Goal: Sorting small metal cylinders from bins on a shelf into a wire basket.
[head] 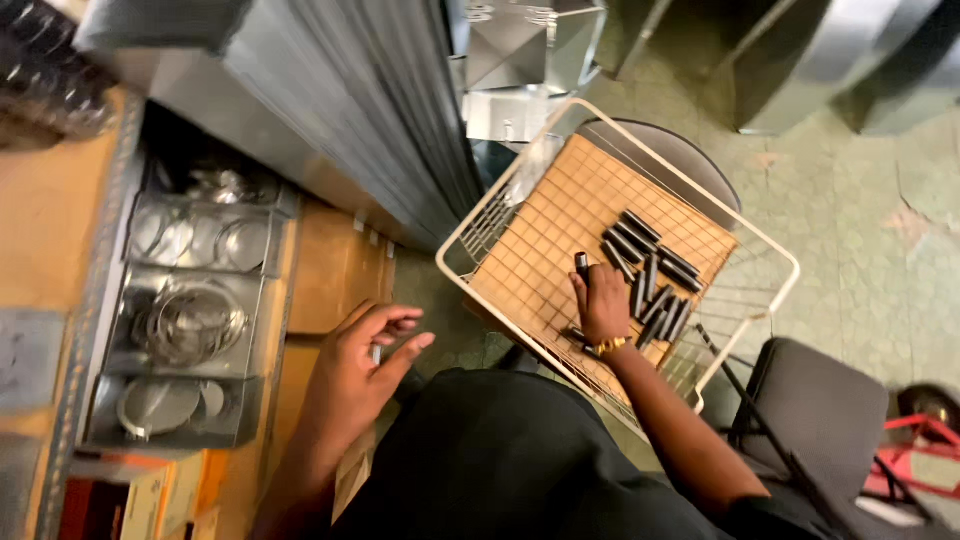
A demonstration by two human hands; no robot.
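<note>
In the cream-white wire basket lined with a sheet of brown cardboard, I see my right hand lying palm-down, a gold-coloured bracelet at the wrist. Its fingers are curled together around one short dark metal cylinder, whose end sticks up just past the fingertips. Just beside that hand, to its right, lies a loose cluster of matching dark cylinders, touching one another at mixed angles on the cardboard. One more dark piece lies near the heel of the hand.

My left hand hovers well apart from the basket, over the gap between the wooden shelf edge and my dark clothing. Its fingers are loosely spread and bent; something small may sit between them, but I cannot tell.

To the left, clear plastic bins hold round silver metal discs and rings. Grey sheet-metal panels lean above, and a grey padded chair seat stands at the lower right.
</note>
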